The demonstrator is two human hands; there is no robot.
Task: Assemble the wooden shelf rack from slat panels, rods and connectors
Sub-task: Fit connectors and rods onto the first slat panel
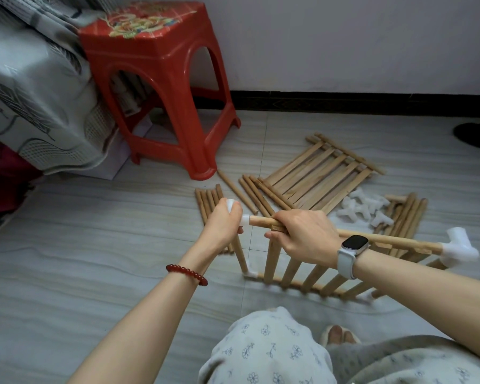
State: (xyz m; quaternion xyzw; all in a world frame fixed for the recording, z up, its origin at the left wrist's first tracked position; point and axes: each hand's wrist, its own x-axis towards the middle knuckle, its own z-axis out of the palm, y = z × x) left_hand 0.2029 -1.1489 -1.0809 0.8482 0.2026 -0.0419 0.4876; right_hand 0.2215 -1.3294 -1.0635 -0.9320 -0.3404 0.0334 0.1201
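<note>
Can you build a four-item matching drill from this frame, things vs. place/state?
Things:
1. left hand
2. right hand
3. loose white connectors
4. spare slat panels

Place/state:
A. piled on the floor between the flat panels and a rod bundle
B. grips the top rod of the upright panel
C. lying flat on the floor, stacked
D. closed round a white corner connector at the rod's end

Pairs: 1-D, 2-B, 3-A, 4-C
</note>
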